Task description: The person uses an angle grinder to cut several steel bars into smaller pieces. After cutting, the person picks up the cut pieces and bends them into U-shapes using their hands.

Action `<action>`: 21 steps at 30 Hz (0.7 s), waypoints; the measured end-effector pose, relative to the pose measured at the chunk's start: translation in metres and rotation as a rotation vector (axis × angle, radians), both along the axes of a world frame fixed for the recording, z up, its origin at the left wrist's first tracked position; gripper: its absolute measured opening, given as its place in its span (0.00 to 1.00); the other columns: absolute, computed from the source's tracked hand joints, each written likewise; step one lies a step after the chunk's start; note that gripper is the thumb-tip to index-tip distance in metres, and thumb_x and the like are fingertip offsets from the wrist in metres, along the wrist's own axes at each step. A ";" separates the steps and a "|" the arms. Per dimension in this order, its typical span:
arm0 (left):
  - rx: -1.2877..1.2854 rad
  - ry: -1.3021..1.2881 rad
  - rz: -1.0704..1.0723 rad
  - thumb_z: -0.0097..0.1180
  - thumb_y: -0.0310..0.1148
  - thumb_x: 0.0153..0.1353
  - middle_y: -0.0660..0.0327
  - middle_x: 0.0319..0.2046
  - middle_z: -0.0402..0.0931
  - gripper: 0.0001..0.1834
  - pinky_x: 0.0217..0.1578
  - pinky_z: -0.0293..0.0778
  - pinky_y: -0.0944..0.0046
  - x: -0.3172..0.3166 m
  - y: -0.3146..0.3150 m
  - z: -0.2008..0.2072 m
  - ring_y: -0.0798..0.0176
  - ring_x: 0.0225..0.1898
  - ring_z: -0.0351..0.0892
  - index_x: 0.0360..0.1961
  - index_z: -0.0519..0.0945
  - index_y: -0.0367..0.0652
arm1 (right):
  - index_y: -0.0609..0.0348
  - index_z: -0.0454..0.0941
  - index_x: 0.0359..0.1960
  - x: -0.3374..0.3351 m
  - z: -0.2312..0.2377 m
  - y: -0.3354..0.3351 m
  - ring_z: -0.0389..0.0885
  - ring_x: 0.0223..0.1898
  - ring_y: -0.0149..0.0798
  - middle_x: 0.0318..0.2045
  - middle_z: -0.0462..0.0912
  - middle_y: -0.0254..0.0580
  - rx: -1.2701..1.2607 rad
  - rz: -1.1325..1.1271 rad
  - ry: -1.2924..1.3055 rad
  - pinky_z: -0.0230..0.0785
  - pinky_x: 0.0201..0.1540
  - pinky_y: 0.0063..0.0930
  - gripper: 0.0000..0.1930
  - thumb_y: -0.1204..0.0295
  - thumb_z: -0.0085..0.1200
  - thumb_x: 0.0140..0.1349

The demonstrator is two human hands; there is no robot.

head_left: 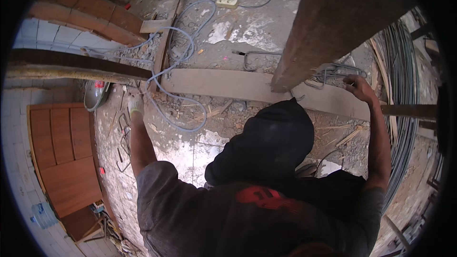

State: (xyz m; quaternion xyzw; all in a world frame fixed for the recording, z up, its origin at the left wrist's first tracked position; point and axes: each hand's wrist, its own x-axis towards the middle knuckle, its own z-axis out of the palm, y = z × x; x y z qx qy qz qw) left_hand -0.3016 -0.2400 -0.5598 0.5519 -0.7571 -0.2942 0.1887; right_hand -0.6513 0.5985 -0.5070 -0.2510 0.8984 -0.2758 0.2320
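Observation:
My left arm stretches forward on the left. My left hand (136, 104) looks pale, as if gloved, and is low over the debris beside a looped grey cable (166, 70); its fingers do not show clearly. Bent metal rod pieces (124, 139) lie on the floor close to that forearm. On the right, my right hand (360, 88) is bare, with its fingers curled in at the far edge of a long wooden board (219, 83). Just beside its fingertips are several bent metal rod loops (328, 73). Whatever the curled fingers hold is too small to make out.
A thick wooden post (328, 28) rises between my hands. Long metal rods (402, 90) lie bundled at the right. A wooden beam (71, 66) and brown cabinet (64, 154) are on the left. Farther off lies a socket block (227, 3). Rubble covers the floor.

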 end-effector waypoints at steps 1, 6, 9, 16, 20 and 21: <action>0.161 -0.023 -0.083 0.54 0.33 0.58 0.48 0.47 0.78 0.33 0.45 0.74 0.61 0.013 0.011 -0.008 0.58 0.43 0.78 0.64 0.65 0.27 | 0.70 0.81 0.43 -0.005 -0.013 -0.008 0.84 0.44 0.49 0.38 0.85 0.54 0.018 0.014 -0.011 0.75 0.49 0.38 0.17 0.69 0.62 0.57; -0.020 -0.099 -0.343 0.56 0.39 0.64 0.43 0.52 0.76 0.30 0.54 0.69 0.60 -0.020 0.215 -0.056 0.53 0.51 0.77 0.62 0.68 0.28 | 0.66 0.82 0.44 -0.015 -0.075 0.021 0.83 0.47 0.55 0.42 0.84 0.60 0.136 -0.171 0.000 0.73 0.51 0.42 0.21 0.60 0.61 0.58; 0.211 -0.107 -0.470 0.57 0.35 0.65 0.48 0.48 0.78 0.26 0.51 0.71 0.61 -0.007 0.314 -0.046 0.57 0.49 0.78 0.59 0.71 0.29 | 0.70 0.81 0.42 -0.004 -0.105 -0.015 0.82 0.46 0.58 0.39 0.83 0.63 0.054 -0.360 0.079 0.72 0.51 0.44 0.25 0.54 0.60 0.58; 0.603 0.140 -0.972 0.59 0.38 0.66 0.59 0.40 0.80 0.20 0.42 0.73 0.66 -0.007 0.376 0.007 0.67 0.39 0.76 0.52 0.77 0.34 | 0.75 0.80 0.43 -0.027 -0.133 -0.097 0.82 0.44 0.58 0.42 0.82 0.65 -0.240 -0.954 -0.105 0.73 0.47 0.44 0.23 0.62 0.59 0.57; 0.914 0.295 -0.843 0.53 0.49 0.69 0.56 0.45 0.79 0.26 0.47 0.72 0.63 -0.057 0.423 0.105 0.64 0.44 0.77 0.53 0.76 0.34 | 0.73 0.80 0.40 -0.054 -0.098 -0.032 0.79 0.33 0.40 0.30 0.81 0.47 -0.346 -1.051 -0.095 0.69 0.35 0.40 0.18 0.65 0.57 0.61; 0.855 0.351 -0.917 0.52 0.49 0.69 0.55 0.46 0.79 0.27 0.49 0.72 0.62 -0.065 0.430 0.121 0.63 0.45 0.77 0.54 0.75 0.33 | 0.72 0.80 0.39 -0.051 -0.078 -0.016 0.76 0.28 0.38 0.26 0.78 0.43 -0.357 -1.021 -0.075 0.66 0.31 0.38 0.17 0.65 0.56 0.62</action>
